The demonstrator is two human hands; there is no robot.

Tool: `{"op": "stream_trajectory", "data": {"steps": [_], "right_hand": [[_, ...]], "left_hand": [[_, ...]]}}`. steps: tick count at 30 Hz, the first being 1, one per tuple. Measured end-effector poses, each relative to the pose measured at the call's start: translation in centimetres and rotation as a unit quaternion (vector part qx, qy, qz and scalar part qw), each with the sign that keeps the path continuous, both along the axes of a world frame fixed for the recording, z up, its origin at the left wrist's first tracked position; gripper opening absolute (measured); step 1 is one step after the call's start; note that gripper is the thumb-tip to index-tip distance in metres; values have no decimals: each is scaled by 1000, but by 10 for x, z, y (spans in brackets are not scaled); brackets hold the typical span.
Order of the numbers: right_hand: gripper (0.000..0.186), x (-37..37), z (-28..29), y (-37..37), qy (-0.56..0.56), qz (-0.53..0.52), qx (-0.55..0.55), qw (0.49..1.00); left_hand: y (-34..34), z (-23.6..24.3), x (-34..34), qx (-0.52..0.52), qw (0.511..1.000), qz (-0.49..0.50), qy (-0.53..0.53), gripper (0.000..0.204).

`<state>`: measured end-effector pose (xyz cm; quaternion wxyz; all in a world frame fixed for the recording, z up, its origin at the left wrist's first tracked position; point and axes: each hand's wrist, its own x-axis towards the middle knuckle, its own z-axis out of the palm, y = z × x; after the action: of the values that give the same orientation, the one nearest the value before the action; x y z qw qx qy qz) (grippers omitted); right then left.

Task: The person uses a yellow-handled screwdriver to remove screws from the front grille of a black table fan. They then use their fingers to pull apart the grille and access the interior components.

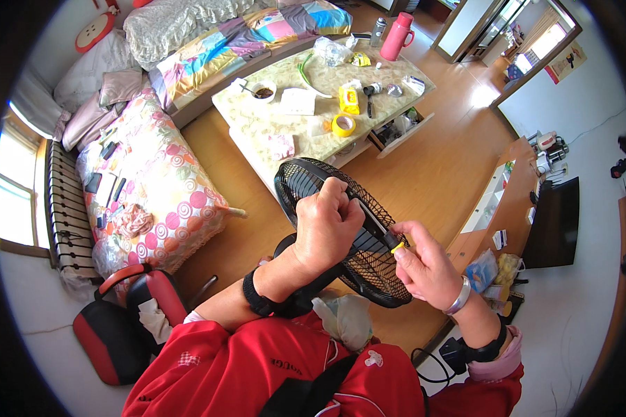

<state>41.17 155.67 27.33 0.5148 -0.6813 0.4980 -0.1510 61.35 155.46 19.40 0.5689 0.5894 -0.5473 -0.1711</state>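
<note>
A black fan head (379, 267) with wire grilles is tilted in front of my body, its rim band running between my two hands. My left hand (327, 226) is closed at the upper part of the rim, its fingers curled inward; what they grip is partly hidden. In my right hand (428, 264) is a screwdriver (394, 243) with a black and yellow handle, pinched between thumb and fingers. Its shaft points toward the rim band and my left hand; whether the tip sits in a screw cannot be made out. A pale plastic bag (346, 320) hangs below the fan, close to my lap.
Beyond the fan stands a marble-patterned table (247, 125) with a pink thermos (397, 36), yellow tape (343, 126), a bowl (263, 92) and an open drawer (400, 132). A patterned bed (167, 160) and red-black chair (111, 333) are left; a low cabinet (497, 201) is right.
</note>
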Motion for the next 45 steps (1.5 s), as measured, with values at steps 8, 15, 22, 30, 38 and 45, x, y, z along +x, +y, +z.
{"op": "stream_trajectory", "data": {"steps": [8,15,22,30,38,45], "right_hand": [[21,-4,-1,0,197,116,-497,837],[17,-4,-10,-6,148,106,-379,907],[23,-4,3,5,225,84,-394,887],[34,-5,-9,11,143,91,-478,862],[13,-2,-8,19,173,88,-390,900],[30,-3,4,12,198,69,-381,901]], "left_hand": [[-2,-7,-6,-40,999,23,-20,21],[0,-7,-3,-24,999,23,-12,20],[3,-4,-4,-17,1000,15,-16,24],[4,-6,-1,-31,999,8,-16,22],[5,-5,-1,-32,999,-5,-25,22],[5,-5,-3,-49,998,10,-31,22]]}}
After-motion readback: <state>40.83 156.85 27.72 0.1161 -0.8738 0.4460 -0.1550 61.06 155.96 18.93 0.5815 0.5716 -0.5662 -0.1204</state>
